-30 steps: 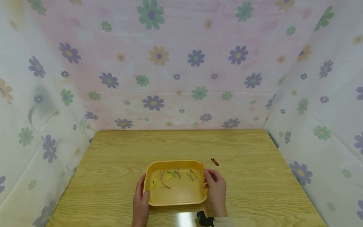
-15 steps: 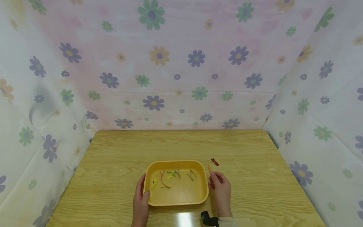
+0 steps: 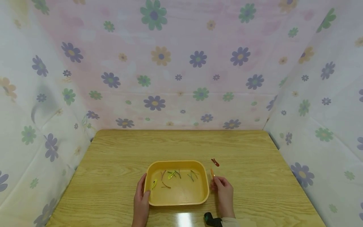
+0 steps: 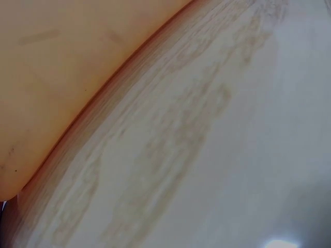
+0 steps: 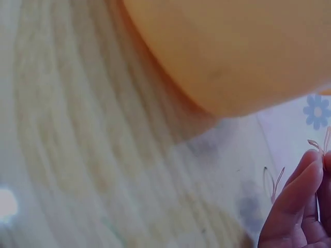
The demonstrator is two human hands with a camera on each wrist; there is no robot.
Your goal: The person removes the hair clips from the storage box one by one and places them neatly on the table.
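My left hand [image 3: 141, 201] grips the left side of a yellow plastic tray [image 3: 184, 194], thumb over the rim. In the left wrist view only the tray's outer wall [image 4: 62, 77] shows beside the table. To the right of the tray, my right hand [image 3: 225, 194] pinches an orange hair clip [image 3: 212, 173], which points away from me. The right wrist view shows thin loops of the clip [image 5: 325, 147] above the fingertips. Just beyond that hand lies a red hair clip [image 3: 215, 162]. Inside the tray are two yellow-green hair clips [image 3: 154, 183] and several thin reddish and green V-shaped pieces [image 3: 191, 176].
The wooden table [image 3: 113, 151] reaches back to a flower-printed cloth [image 3: 181, 63], which also hangs along both sides. A black device [image 3: 212, 219] sits at my right wrist. Light reflects off the table in front of the tray.
My right hand has moved from the tray's right rim to the right and slightly nearer me, with the orange hair clip in its fingers. The left hand and tray stay put.
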